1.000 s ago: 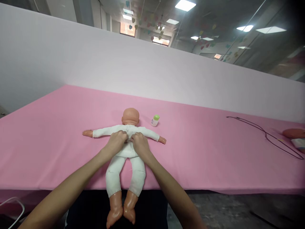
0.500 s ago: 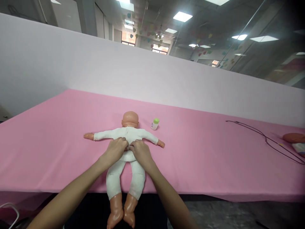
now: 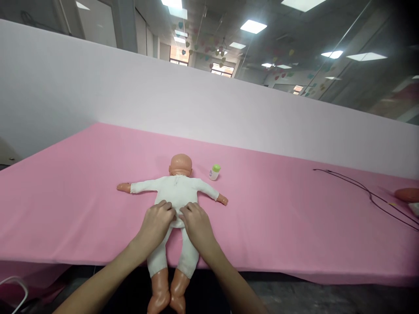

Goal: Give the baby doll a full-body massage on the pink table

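Note:
A baby doll (image 3: 176,192) with a white cloth body lies on the pink-covered table, the back of its bald head (image 3: 181,164) facing up. Its arms are spread sideways and its feet (image 3: 160,288) hang past the near edge. My left hand (image 3: 160,220) rests on the left of its lower back with fingers curled in and closed against the cloth. On the other side of the spine, my right hand (image 3: 196,222) does the same, fingertips pinched at the cloth. The two hands are close but apart. A small white bottle with a green cap (image 3: 214,172) stands right of the head.
Thin black cord (image 3: 360,185) lies looped at the table's right. A brown rounded object (image 3: 407,194) sits at the far right edge, partly cut off. Behind the table (image 3: 278,209) runs a white wall (image 3: 196,104) with glass above. A white cable (image 3: 19,283) shows at lower left.
Both hands have slid down the doll's back toward its hips, and a small gap has opened between their fingertips. The view has shifted slightly; the doll and bottle stay in place.

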Tool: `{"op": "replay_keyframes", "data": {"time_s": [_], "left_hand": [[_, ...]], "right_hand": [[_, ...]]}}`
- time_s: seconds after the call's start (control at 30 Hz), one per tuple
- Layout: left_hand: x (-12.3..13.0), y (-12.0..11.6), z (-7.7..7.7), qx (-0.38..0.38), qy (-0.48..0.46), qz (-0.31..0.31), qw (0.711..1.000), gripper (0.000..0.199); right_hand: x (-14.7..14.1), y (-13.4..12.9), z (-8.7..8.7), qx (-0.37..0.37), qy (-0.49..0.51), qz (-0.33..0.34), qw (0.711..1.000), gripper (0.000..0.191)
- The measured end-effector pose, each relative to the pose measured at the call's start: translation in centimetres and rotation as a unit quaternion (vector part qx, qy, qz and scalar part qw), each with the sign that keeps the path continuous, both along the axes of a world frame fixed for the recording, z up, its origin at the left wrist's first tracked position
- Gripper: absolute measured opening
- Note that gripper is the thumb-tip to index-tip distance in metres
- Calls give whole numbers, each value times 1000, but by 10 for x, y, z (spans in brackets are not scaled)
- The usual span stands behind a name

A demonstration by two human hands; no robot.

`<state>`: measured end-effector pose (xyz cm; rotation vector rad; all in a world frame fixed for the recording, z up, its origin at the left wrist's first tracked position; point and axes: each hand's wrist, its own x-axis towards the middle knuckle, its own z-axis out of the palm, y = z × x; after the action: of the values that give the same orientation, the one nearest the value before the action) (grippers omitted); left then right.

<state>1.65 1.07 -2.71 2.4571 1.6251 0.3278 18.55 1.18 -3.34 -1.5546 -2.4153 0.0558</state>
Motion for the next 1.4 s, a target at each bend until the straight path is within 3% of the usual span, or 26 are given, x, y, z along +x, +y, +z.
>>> {"op": "replay_keyframes", "data": {"time_s": [0.1, 0.2, 0.37, 0.5, 0.6, 0.73, 0.9, 1.03, 1.13, 1.3, 1.4], "left_hand": [[13, 0, -7, -7, 52, 7, 999, 30], [12, 2, -10, -4, 56, -8, 998, 31], [-13, 29, 7, 19, -42, 6, 999, 32], [-12, 74, 20, 106, -81, 80, 988, 27], [-2, 101, 10, 120, -55, 105, 986, 18], [8, 116, -11, 90, -25, 123, 988, 19], [5, 110, -11, 70, -11, 118, 991, 24], [3, 82, -1, 102, -26, 58, 993, 24], [10, 65, 0, 81, -9, 64, 995, 28], [20, 76, -3, 21, 21, 77, 997, 28], [16, 81, 2, 19, 15, 64, 998, 28]], "right_hand": [[-12, 2, -16, 4, -49, -30, 998, 22], [-14, 5, -18, 4, -64, -25, 998, 24], [7, 32, 18, -55, 91, 12, 994, 29], [10, 78, 34, 20, 179, -21, 983, 20], [1, 103, 24, 29, 133, -34, 990, 12], [-10, 113, -1, 19, 34, -94, 995, 16], [-4, 105, -1, 4, 36, -97, 995, 17], [3, 87, 9, 31, 71, -53, 996, 11], [-2, 75, 3, 34, 51, -25, 998, 20], [-18, 75, -13, 8, -10, -70, 997, 29], [-16, 79, -11, 4, 12, -75, 997, 28]]}}
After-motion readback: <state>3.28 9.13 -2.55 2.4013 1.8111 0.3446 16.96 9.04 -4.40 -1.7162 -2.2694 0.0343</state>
